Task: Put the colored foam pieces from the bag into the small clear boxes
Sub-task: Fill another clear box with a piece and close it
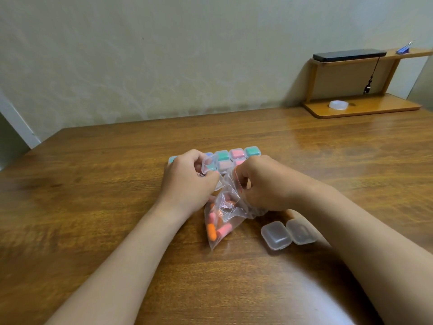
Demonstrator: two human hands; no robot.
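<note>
My left hand [187, 181] holds a small clear box [207, 164] with its lid up, just above the table. My right hand [260, 186] grips the top of a clear plastic bag [225, 214] and its fingers reach into the opening. Orange and pink foam pieces [216, 228] lie in the bag's lower corner. Behind my hands stand several closed clear boxes [236, 154] filled with green, pink and blue foam. Two empty closed clear boxes [288, 233] rest on the table under my right forearm.
The wooden table [93, 195] runs back to a pale wall. A small wooden shelf [360, 106] stands at the far right, with a roll of clear tape [338, 104] on its base and a black flat device [349, 55] on top.
</note>
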